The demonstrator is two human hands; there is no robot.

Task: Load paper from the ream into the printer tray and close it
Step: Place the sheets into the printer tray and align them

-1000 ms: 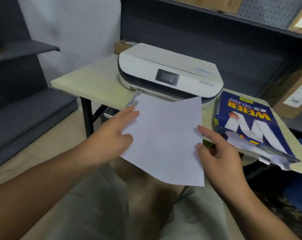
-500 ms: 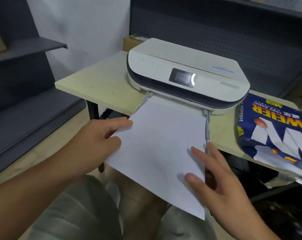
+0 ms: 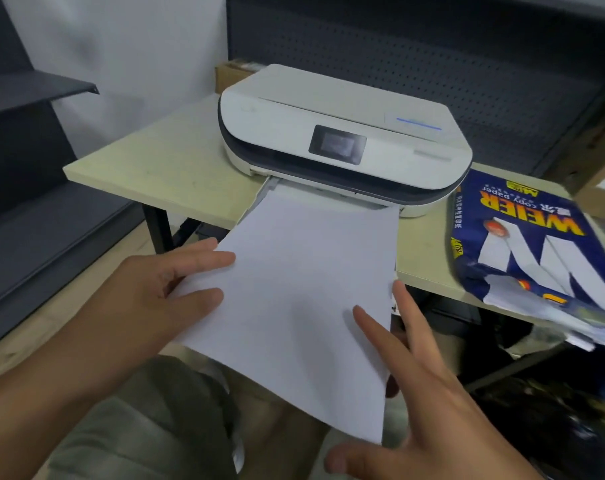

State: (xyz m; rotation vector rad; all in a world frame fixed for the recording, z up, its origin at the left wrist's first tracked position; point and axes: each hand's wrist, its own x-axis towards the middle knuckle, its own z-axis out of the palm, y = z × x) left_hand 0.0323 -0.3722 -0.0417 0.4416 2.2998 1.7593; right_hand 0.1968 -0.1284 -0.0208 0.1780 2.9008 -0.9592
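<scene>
White paper (image 3: 304,299): thin, floppy, light; front edge entering printer (image 3: 342,133) tray; left hand (image 3: 162,292) pinching left edge; right hand (image 3: 415,375) splayed flat, steadying right edge; best gripped at sides.

A flat white inkjet printer with a dark band round its middle and a small dark screen (image 3: 342,133) sits on a pale table. Its thin grey paper tray (image 3: 263,195) juts from the front slot, open. A stack of plain white paper sheets (image 3: 294,299) has its far edge at the slot and tray while its near end overhangs the table edge, tilted down. A torn-open blue paper ream wrapper printed WEIER (image 3: 523,244) lies just beside the printer.
</scene>
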